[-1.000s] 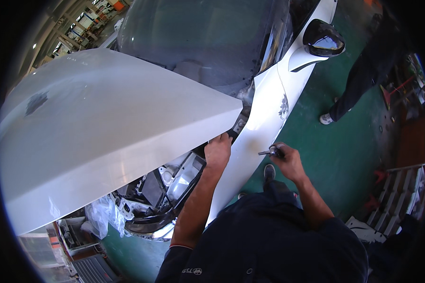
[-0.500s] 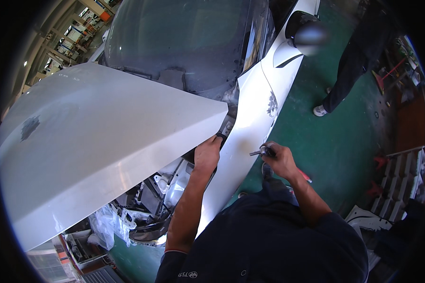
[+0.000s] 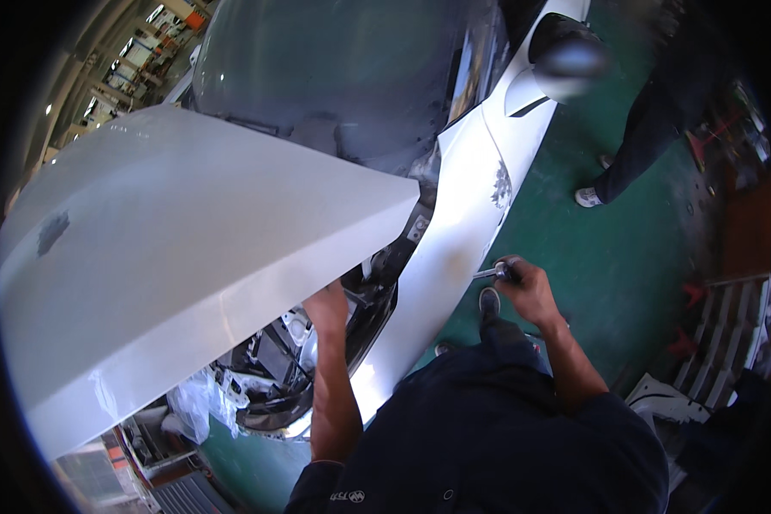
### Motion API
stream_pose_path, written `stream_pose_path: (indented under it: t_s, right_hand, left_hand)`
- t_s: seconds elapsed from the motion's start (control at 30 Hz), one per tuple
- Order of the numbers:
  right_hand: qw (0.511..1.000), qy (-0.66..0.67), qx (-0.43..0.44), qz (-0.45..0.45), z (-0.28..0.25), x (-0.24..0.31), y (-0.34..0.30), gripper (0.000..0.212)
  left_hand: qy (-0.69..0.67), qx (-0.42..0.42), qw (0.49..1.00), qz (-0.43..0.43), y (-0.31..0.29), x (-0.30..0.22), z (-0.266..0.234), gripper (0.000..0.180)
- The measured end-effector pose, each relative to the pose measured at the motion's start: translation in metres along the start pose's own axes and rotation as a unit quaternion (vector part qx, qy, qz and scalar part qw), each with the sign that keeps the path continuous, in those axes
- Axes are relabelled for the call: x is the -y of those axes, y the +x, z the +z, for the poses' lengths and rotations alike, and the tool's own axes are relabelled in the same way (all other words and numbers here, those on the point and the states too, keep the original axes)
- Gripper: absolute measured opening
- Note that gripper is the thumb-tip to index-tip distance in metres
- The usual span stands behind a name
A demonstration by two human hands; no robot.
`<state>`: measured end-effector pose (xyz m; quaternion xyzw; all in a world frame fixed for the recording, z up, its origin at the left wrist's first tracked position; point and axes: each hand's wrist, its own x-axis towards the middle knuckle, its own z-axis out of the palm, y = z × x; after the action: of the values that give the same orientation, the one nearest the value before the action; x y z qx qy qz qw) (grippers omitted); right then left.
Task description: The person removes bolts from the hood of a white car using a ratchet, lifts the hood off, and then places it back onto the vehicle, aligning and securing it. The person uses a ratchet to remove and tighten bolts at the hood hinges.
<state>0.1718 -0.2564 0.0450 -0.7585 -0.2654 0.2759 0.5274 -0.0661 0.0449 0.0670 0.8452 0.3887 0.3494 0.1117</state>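
The white car's hood (image 3: 223, 231) stands raised over the engine bay (image 3: 274, 351). My left hand (image 3: 327, 304) is at the hood's lower edge, and its fingers are hidden beneath the panel. Off the outer side of the white fender (image 3: 441, 265), my right hand (image 3: 529, 293) is closed around a ratchet wrench (image 3: 487, 273). Its slim metal shaft points left toward the fender, while most of the handle is covered by my hand.
Clear plastic sheeting (image 3: 193, 403) hangs at the car's front. The side mirror (image 3: 570, 64) juts out at the upper right. Another person's leg (image 3: 630, 154) stands on the green floor (image 3: 591, 257). Grey slatted panels (image 3: 728, 343) lean at the right.
My left hand has left the gap beside the fender and moved down-left along the hood's edge. My right hand, still holding the ratchet wrench, has shifted slightly right.
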Motion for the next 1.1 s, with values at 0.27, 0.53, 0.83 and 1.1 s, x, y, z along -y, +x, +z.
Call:
stream_pose_path:
  t_s: [0.27, 0.53, 0.83, 1.1]
  right_hand:
    - [0.997, -0.043, 0.046, -0.035, 0.012, 0.009, 0.007, 0.031]
    - [0.996, 0.068, 0.05, 0.022, -0.003, 0.015, 0.0, 0.026]
    - [0.97, 0.107, 0.219, 0.02, 0.035, 0.057, 0.068, 0.035]
    - [0.933, -0.11, 0.334, -0.076, 0.073, 0.069, 0.129, 0.039]
  left_hand:
    - [0.147, 0.084, 0.985, 0.042, 0.05, 0.057, 0.043, 0.028]
    - [0.006, 0.068, 0.996, -0.057, 0.001, -0.016, 0.007, 0.026]
    - [-0.089, 0.268, 0.959, 0.03, -0.014, -0.05, 0.04, 0.04]
    - [-0.041, 0.285, 0.955, 0.064, -0.01, -0.027, 0.077, 0.05]
